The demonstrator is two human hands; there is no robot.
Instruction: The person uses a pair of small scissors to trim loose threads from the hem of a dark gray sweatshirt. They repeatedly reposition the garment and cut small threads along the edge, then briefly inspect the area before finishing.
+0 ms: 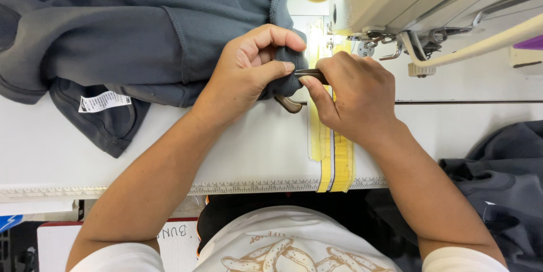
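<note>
From the head camera, the left hand [249, 68] is curled tight, thumb and fingers pinching a bunched fold of the dark grey garment [141, 28], a soft, matte knit with a ribbed, stitched hem. The bulk of that garment spreads from ten to twelve o'clock of the hands, and a white care label [104, 101] hangs off its folded edge at nine o'clock. The right hand [356, 96] is closed too, thumb and forefinger clamped on slim dark metal tweezers [310, 72], whose tip meets the fabric fold right against the left thumb. Just below the fold, a small curved brown piece [289, 104] peeks out; what it is cannot be told. At one o'clock sits the cream sewing machine [407, 0], smooth and glossy, with its metal presser parts lit brightly. Yellow tape strips [334, 159] run down the white table [68, 147] toward six o'clock, crossing a printed ruler edge [254, 186]. More grey cloth [498, 176] heaps at four o'clock.
</note>
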